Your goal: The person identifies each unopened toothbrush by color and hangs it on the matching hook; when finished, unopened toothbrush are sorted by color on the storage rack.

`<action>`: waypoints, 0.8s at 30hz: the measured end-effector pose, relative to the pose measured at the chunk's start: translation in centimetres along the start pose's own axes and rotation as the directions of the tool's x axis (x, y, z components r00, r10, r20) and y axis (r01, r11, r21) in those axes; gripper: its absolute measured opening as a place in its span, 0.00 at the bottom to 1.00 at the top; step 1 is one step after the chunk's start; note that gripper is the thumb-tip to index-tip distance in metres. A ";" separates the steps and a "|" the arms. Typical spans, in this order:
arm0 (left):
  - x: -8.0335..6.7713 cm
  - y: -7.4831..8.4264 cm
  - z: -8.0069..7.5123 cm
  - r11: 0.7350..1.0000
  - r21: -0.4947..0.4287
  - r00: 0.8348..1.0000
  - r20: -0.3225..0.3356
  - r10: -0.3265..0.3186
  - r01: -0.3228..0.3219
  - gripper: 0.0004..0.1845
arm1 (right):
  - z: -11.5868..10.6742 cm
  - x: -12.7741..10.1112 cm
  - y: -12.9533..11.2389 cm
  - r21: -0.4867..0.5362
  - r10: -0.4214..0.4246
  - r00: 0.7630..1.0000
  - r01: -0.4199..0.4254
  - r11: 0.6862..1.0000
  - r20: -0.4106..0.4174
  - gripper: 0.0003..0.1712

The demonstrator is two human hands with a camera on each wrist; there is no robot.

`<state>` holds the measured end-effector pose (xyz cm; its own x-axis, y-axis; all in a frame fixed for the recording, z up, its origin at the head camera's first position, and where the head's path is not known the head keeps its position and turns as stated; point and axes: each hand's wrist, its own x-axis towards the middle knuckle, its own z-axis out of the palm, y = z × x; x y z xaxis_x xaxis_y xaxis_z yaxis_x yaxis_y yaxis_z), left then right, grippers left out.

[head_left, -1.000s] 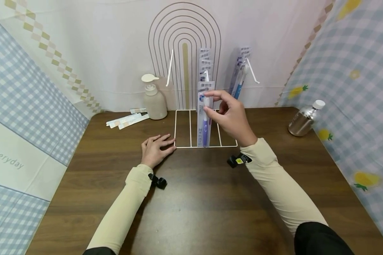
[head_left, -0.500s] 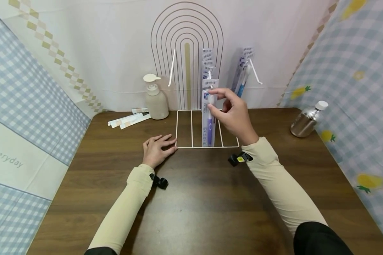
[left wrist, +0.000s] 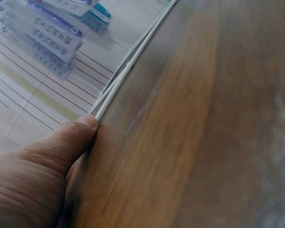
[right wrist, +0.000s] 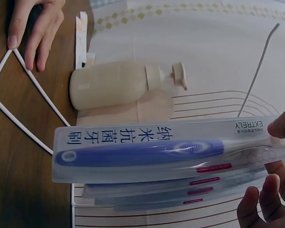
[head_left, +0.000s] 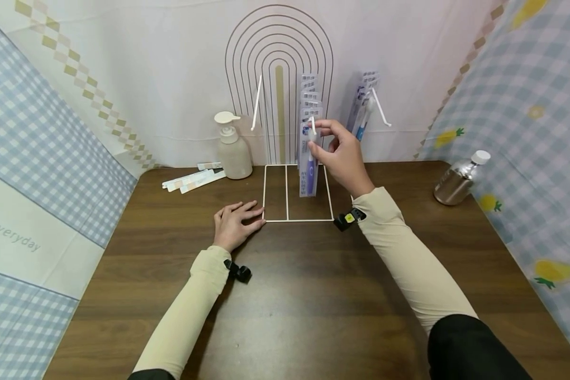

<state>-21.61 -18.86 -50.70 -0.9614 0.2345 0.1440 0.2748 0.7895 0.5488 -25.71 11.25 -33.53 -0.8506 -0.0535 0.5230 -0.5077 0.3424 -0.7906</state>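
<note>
My right hand (head_left: 343, 158) pinches a packaged toothbrush (head_left: 309, 182) with a purple handle between thumb and fingers near its top. The pack hangs upright at the middle hook (head_left: 313, 125) of a white wire rack (head_left: 287, 198), and the hook's tip shows in front of it. Several similar packs (head_left: 309, 84) are lined up behind it. In the right wrist view, the front pack (right wrist: 137, 154) lies over the others. My left hand (head_left: 236, 224) rests on the table with fingers spread, thumb and fingertips touching the rack base's left front corner. In the left wrist view, the thumb (left wrist: 71, 137) touches the white wire.
The left hook (head_left: 256, 103) carries nothing. Blue-handled toothbrush packs (head_left: 362, 113) hang at the right hook (head_left: 380, 108). A beige pump bottle (head_left: 235, 155) and some flat paper strips (head_left: 195, 179) are at the back left. A silver bottle (head_left: 458, 179) stands at the right on the wooden table (head_left: 285, 306).
The right hand has moved up and back with the toothbrush pack, sliding it along the middle hook toward the packs behind. The hook's tip now shows in front. The left hand stays at the rack corner.
</note>
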 end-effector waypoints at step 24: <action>-1.1 0.3 0.1 1.000 0.025 0.997 0.076 0.005 -0.007 0.25 | -6.9 -8.5 1.7 -0.509 -0.006 0.964 0.145 0.848 0.266 0.22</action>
